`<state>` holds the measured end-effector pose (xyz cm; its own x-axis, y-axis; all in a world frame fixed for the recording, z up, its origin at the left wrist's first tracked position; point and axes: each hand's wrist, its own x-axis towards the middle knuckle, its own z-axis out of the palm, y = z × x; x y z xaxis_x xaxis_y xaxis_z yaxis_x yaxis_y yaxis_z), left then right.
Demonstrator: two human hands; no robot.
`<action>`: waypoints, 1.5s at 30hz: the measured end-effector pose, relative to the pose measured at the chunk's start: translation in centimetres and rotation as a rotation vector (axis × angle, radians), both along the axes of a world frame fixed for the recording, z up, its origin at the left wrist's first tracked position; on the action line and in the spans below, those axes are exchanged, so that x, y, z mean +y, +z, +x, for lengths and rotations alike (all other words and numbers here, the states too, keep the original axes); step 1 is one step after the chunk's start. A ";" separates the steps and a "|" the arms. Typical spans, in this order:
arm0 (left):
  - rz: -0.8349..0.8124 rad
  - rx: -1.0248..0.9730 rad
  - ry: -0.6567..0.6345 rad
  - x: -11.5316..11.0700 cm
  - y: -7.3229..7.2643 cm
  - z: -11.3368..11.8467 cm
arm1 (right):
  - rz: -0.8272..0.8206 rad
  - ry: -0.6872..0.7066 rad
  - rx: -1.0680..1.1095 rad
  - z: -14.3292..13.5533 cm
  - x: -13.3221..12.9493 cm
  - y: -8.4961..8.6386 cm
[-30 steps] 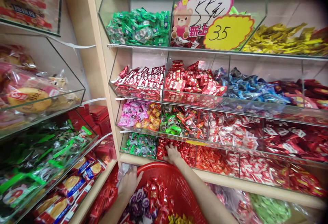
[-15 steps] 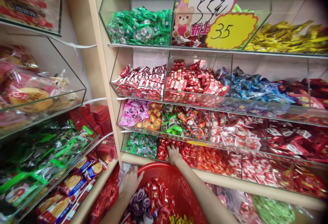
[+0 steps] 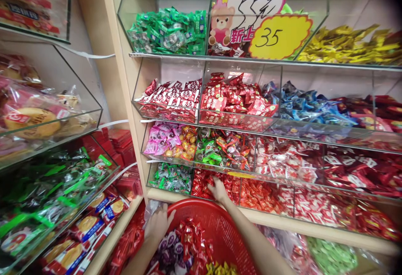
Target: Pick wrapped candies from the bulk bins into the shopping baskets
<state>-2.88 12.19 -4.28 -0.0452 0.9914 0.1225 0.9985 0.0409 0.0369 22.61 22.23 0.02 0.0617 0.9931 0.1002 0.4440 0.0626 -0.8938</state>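
A round red mesh basket (image 3: 220, 220) is held low in front of the candy shelves; it has red, purple and yellow wrapped candies (image 3: 185, 245) in it. My left hand (image 3: 158, 223) grips the basket's left rim. My right hand (image 3: 218, 190) reaches over the basket's far rim into the lowest clear bin (image 3: 207, 182), fingers down among red wrapped candies. Whether the fingers hold any candy is hidden.
Clear acrylic bins in tiers hold green (image 3: 169, 32), red (image 3: 232, 99), blue (image 3: 301, 105), pink (image 3: 163, 138) and gold (image 3: 348, 46) candies. A bear price sign marked 35 (image 3: 266, 32) stands on top. Left shelf bins (image 3: 47, 120) hold packaged cakes.
My right hand has slid slightly to the right within the red candy bin. The left hand and basket stay put.
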 end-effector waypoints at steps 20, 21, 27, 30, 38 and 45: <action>-0.066 -0.032 0.018 -0.2 1.0 0.2 | -0.297 0.036 1.043 -0.4 -5.8 3.2; -0.064 -0.031 0.015 -0.2 1.1 0.2 | -0.323 0.068 0.995 -0.9 -7.0 3.1; -0.040 -0.005 -0.007 -0.3 1.2 0.2 | -0.435 0.142 0.623 -3.5 -12.2 -0.6; -0.033 0.004 -0.014 -0.4 1.1 0.2 | -0.474 0.145 0.524 -4.2 -13.3 -3.3; -0.068 -0.007 -0.003 -0.3 1.4 0.3 | -0.548 0.218 0.490 -4.5 -13.9 -6.2; -0.055 0.018 -0.009 -0.3 1.4 0.3 | -0.668 0.182 0.759 -3.7 -14.1 -4.8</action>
